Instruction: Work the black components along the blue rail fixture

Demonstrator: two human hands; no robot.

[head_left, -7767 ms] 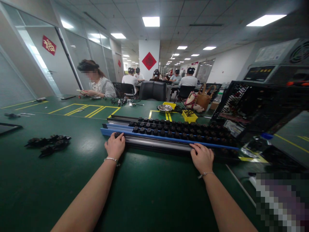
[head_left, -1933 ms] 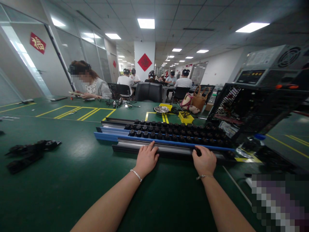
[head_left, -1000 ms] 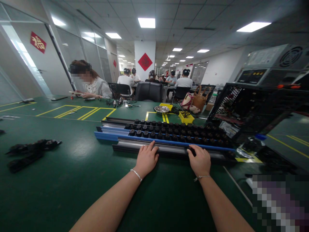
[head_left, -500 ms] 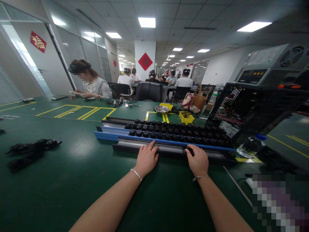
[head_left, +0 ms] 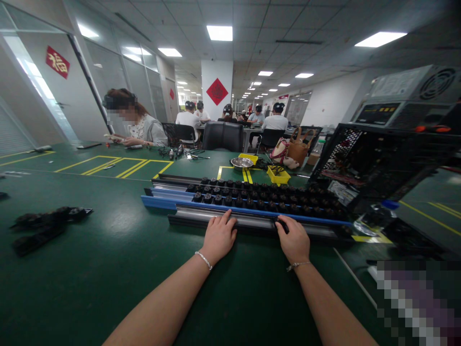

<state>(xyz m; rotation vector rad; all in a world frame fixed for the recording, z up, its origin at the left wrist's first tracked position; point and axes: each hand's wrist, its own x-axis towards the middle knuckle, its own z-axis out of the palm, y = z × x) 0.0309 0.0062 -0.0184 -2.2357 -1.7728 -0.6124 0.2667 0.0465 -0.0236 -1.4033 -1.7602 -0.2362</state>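
Observation:
A long black rail (head_left: 192,218) with a shiny grey channel lies crosswise in front of me on the green table. My left hand (head_left: 219,236) rests on its near edge, fingers stretched out over the channel and holding nothing. Further right, my right hand (head_left: 295,239) is closed, thumb and fingers around a small black part (head_left: 278,220) at the channel; most of that part is hidden. Just behind are blue-edged rails (head_left: 158,202) filled with rows of black round-topped pieces (head_left: 218,199), some of which look like sockets.
Loose black strips (head_left: 50,223) lie at the left. Behind the rails stand a metal bowl (head_left: 242,163) and a yellow tray (head_left: 279,177). An open computer case (head_left: 360,149) and a clear plastic bottle (head_left: 374,218) are at the right. A person (head_left: 135,120) sits across the table.
My right hand has shifted very slightly left along the rail, still around the small black part. The left hand and the rails stay in place.

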